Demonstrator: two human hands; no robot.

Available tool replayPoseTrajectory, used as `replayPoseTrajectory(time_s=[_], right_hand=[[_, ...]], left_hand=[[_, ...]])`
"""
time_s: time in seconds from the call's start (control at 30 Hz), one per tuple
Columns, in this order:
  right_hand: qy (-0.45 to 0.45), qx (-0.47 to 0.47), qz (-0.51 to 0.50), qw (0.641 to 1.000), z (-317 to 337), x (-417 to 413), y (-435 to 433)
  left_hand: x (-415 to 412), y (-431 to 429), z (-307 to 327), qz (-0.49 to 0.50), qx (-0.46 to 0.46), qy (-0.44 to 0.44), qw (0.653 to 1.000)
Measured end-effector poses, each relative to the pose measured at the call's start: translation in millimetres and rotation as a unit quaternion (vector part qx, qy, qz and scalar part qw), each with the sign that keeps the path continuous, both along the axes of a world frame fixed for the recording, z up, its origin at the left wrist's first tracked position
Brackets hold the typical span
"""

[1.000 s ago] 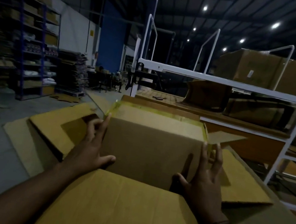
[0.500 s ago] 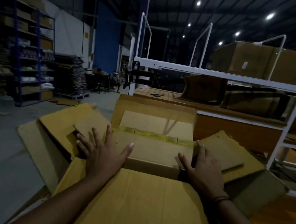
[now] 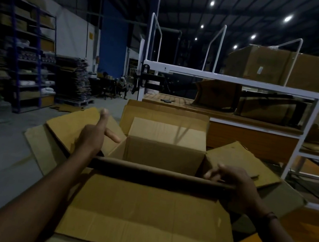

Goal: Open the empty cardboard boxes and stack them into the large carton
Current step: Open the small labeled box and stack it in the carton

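Note:
The large carton (image 3: 74, 128) stands in front of me with its flaps spread outward. Inside it sits a smaller cardboard box (image 3: 163, 155), open at the top and empty, its far flap standing upright. My left hand (image 3: 93, 137) hovers above the carton's left flap, fingers apart, thumb raised, holding nothing. My right hand (image 3: 233, 187) is at the small box's near right corner, with its fingers curled over the near flap (image 3: 156, 172), which I see edge-on as a dark bar.
A white-framed rack (image 3: 233, 81) with big cartons and flattened cardboard stands just behind and to the right. Blue shelving (image 3: 18, 56) and a stack of flat cardboard (image 3: 73, 80) line the left wall. People sit far back. Grey concrete floor lies to the left.
Both palms were pressing flat on the closed small box as it went down into the carton. Now its top is open; my left hand has lifted off and my right hand hooks the near flap.

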State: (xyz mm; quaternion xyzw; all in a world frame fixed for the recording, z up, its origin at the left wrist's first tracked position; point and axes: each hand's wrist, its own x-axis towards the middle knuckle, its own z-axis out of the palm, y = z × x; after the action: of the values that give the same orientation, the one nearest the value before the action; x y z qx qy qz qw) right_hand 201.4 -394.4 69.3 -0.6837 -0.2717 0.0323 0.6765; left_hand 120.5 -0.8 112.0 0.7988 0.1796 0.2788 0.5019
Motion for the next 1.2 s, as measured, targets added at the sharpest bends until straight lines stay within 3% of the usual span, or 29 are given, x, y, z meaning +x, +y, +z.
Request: replayPoseTrajectory(time_s=[0.1, 0.17, 0.3, 0.4, 0.57, 0.73, 0.83, 0.97, 1.2], right_hand=[[-0.029, -0.200, -0.009, 0.979, 0, -1, 13], [-0.056, -0.310, -0.041, 0.948, -2, -4, 31], [-0.108, -0.388, -0.062, 0.913, -6, -7, 52], [-0.120, -0.425, -0.047, 0.896, -7, -5, 62], [-0.124, -0.471, -0.066, 0.871, -10, 0, 67], [-0.142, -0.477, -0.079, 0.864, -13, 8, 61], [-0.168, -0.499, -0.126, 0.841, -10, 12, 65], [-0.212, -0.604, -0.183, 0.746, -11, 17, 71], [-0.191, -0.636, -0.228, 0.712, -22, 19, 84]], left_hand=[[2, 9, 4, 0.040, 0.197, 0.144, 0.969], [6, 4, -2, 0.032, 0.298, 0.141, 0.944], [13, -15, -24, -0.069, 0.376, 0.176, 0.907], [19, -15, -38, -0.107, 0.402, 0.241, 0.877], [20, -9, -57, -0.100, 0.397, 0.297, 0.863], [27, -9, -42, -0.098, 0.504, 0.337, 0.789], [37, -5, -44, -0.123, 0.488, 0.330, 0.799], [48, 3, -55, -0.098, 0.479, 0.331, 0.807], [52, 2, -51, -0.118, 0.464, 0.375, 0.794]])
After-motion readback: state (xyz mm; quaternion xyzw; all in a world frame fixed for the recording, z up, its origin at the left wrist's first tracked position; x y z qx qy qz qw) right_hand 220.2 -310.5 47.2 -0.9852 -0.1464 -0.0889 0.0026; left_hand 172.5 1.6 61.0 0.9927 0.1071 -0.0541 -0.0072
